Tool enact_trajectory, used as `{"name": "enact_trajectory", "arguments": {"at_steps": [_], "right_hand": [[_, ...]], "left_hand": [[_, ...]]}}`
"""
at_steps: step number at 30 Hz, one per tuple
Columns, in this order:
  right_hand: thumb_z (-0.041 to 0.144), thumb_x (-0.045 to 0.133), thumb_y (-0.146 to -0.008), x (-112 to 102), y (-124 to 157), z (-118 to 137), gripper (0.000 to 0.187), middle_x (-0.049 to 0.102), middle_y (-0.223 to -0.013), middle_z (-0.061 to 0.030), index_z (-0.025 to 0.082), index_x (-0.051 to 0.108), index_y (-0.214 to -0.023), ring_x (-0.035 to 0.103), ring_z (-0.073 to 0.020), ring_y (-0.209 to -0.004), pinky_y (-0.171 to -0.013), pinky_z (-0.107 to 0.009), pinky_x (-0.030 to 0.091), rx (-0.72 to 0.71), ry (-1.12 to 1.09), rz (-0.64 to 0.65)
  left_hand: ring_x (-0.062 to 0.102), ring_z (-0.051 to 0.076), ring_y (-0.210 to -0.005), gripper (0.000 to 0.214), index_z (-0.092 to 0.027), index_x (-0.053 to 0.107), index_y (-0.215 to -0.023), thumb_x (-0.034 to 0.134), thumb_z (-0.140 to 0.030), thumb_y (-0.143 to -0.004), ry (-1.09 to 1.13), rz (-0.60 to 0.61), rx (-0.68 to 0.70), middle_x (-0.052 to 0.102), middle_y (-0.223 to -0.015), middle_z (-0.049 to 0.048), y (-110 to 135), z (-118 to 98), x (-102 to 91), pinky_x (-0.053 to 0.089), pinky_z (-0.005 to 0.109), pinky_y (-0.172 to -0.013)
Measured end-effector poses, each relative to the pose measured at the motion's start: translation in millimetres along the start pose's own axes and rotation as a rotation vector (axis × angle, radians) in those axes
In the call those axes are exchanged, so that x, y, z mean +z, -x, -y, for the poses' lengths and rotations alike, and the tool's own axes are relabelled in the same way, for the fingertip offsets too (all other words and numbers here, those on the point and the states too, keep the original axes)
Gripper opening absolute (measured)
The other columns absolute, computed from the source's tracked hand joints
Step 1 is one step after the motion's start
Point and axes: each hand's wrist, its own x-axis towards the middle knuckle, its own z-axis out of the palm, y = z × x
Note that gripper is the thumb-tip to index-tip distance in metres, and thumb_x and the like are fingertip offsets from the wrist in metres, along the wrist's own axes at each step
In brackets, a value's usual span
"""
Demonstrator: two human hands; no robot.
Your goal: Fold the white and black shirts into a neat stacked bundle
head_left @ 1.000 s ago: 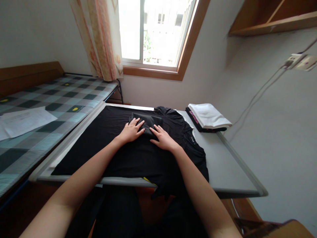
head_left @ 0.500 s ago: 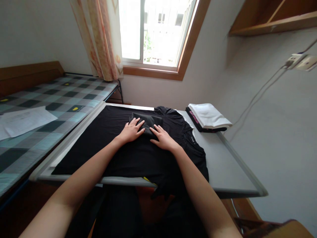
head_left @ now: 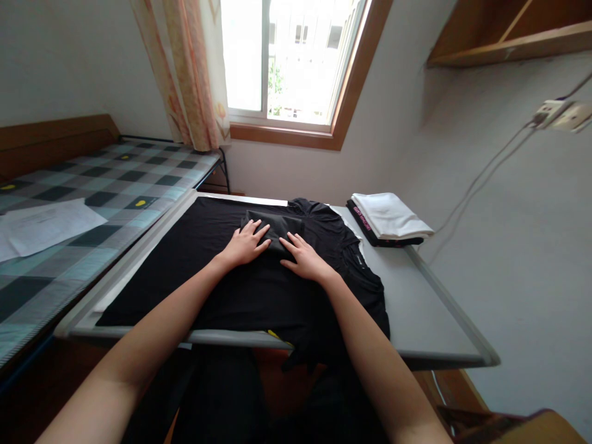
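A black T-shirt (head_left: 171,265) lies spread across the table, its neckline to the right and one sleeve hanging over the front edge. On its middle rests a dark, slightly shiny patch (head_left: 282,223); whether it is a print or a separate piece I cannot tell. My left hand (head_left: 245,242) lies palm down on the patch's left part, fingers spread. Flat on its right part is my right hand (head_left: 305,256), fingers apart too. Neither hand grips anything. A bit of yellow (head_left: 277,336) shows under the shirt's front edge.
The grey-rimmed white table (head_left: 430,308) holds a folded white cloth (head_left: 391,214) on a folded black garment (head_left: 370,233) at back right. A checked bed (head_left: 152,179) with paper sheets (head_left: 46,225) stands left. A window, a curtain (head_left: 194,80) and a wall socket (head_left: 550,114) are beyond.
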Motion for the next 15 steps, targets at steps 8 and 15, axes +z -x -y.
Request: {"name": "enact_trajectory", "arguments": {"at_steps": [8, 15], "right_hand": [[0.039, 0.062, -0.085, -0.2, -0.1, -0.5, 0.07, 0.026, -0.156, -0.0149, 0.021, 0.037, -0.147, 0.019, -0.0345, -0.144, -0.111, -0.055, 0.029, -0.002, -0.007, 0.007], [0.04, 0.062, -0.085, -0.6, 0.4, -1.3, 0.069, 0.026, -0.156, -0.0127, 0.024, 0.037, -0.147, 0.019, -0.0336, -0.144, -0.112, -0.055, 0.028, -0.005, -0.027, 0.002]], "left_hand": [[0.023, 0.03, -0.143, 0.059, -0.026, 0.033, -0.149, 0.03, -0.054, -0.096, -0.001, -0.024, 0.008, 0.03, -0.155, 0.0104, -0.6, 2.9, 4.3, 0.031, 0.051, -0.108], [0.024, 0.03, -0.143, 0.06, -0.025, 0.033, -0.148, 0.03, -0.054, -0.096, -0.002, -0.019, 0.0, 0.03, -0.155, 0.0115, -0.6, 1.1, 2.8, 0.032, 0.052, -0.108]]}}
